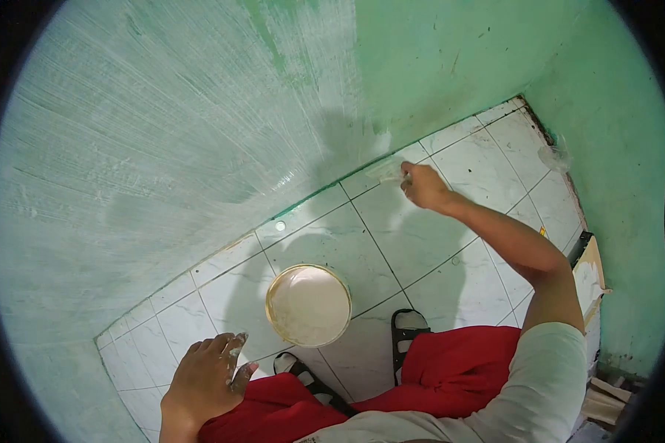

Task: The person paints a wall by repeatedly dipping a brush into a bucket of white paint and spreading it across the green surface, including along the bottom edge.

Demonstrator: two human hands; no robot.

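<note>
My right hand (423, 186) is closed around a paintbrush (386, 171) with a pale, wide head, blurred against the tiles. It is held out near the foot of the wall, where white paint meets bare green. My left hand (208, 375) hangs by my left knee, holding nothing, its fingers and thumb apart and smeared with white paint. On the floor between the hands stands a round bucket (308, 306) of whitish paint with paint-stained rims. Streaky white strokes cover the left part of the green wall (451, 52).
White floor tiles (436, 258) run along the wall to the corner. A small white spot (280, 225) lies by the wall's foot. Crumpled clear plastic (554, 158) sits in the right corner. A board (588, 277) leans at the right, with scraps (606, 402) below it.
</note>
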